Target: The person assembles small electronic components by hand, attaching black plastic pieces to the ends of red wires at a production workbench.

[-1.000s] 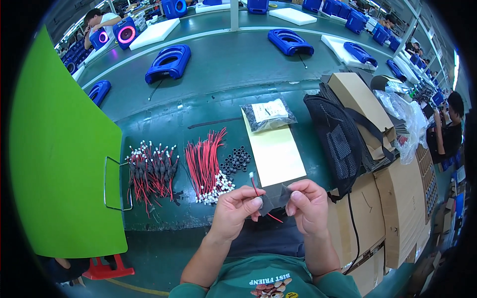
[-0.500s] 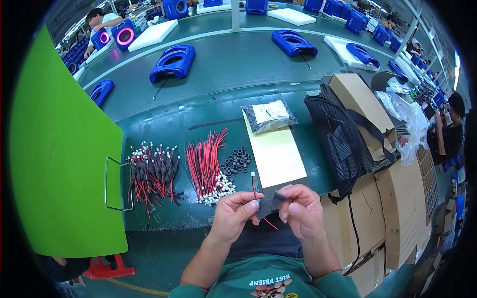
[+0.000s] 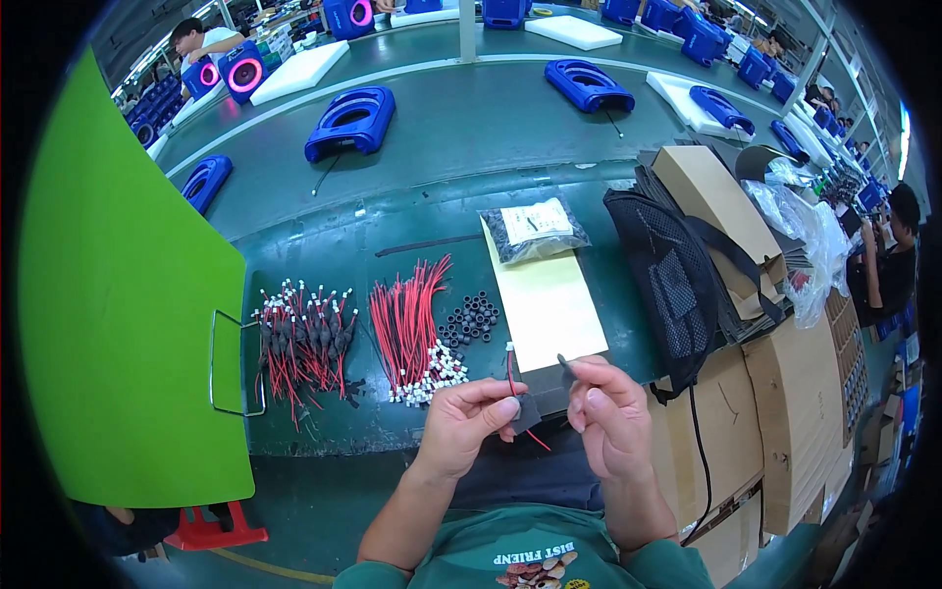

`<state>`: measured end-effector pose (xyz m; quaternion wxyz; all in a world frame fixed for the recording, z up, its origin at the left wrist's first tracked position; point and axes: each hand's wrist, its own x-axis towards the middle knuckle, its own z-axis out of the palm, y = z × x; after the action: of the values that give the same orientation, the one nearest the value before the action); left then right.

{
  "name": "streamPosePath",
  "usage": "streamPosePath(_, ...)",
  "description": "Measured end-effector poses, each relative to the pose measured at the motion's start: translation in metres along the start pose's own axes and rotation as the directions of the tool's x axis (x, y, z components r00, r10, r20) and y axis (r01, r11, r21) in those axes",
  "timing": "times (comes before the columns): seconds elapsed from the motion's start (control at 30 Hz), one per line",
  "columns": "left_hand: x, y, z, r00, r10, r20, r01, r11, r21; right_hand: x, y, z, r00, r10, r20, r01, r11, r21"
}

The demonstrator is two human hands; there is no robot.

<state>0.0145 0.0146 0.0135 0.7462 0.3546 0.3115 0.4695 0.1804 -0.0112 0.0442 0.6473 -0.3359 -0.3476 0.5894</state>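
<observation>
My left hand point(image 3: 463, 420) pinches a red wire point(image 3: 510, 369) with a white plug at its upper end, together with a dark grey square patch point(image 3: 528, 416). The wire's red tail sticks out below the patch. To the right, apart from it, my right hand point(image 3: 610, 412) holds a small dark strip point(image 3: 565, 367) between thumb and forefinger. Beyond my left hand lies a bundle of red and black wires point(image 3: 407, 319) with white plugs point(image 3: 437, 378). Small black rings point(image 3: 469, 319) are heaped beside it. Farther left sits a pile of wires with black wrapped lumps point(image 3: 306, 334).
A yellow sheet point(image 3: 551, 314) lies under a clear bag of dark parts point(image 3: 535, 231). A black mesh bag point(image 3: 662, 280) and cardboard boxes point(image 3: 800, 402) crowd the right. A green panel point(image 3: 137, 314) bounds the left. Blue housings point(image 3: 350, 123) rest on the line beyond.
My right hand has drawn up and right, away from my left, taking the small dark strip off the patch. The blue housings on the line have shifted slightly right.
</observation>
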Motion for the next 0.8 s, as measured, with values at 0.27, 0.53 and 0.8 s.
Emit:
streamPosePath(0.27,0.001,-0.003,0.0,0.996,-0.072,0.058,0.078,0.991,-0.104,-0.003,-0.005,0.0,0.976,-0.214,-0.049,0.199,0.957,-0.21)
streamPosePath(0.53,0.001,-0.005,0.0,0.992,-0.092,0.09,0.103,0.986,-0.127,-0.007,-0.001,-0.017,0.977,-0.03,0.21,0.014,0.997,0.073)
streamPosePath(0.8,0.001,-0.006,0.003,0.989,-0.109,0.098,0.124,0.979,-0.165,0.002,0.014,-0.034,0.802,0.099,0.59,-0.34,0.886,0.314)
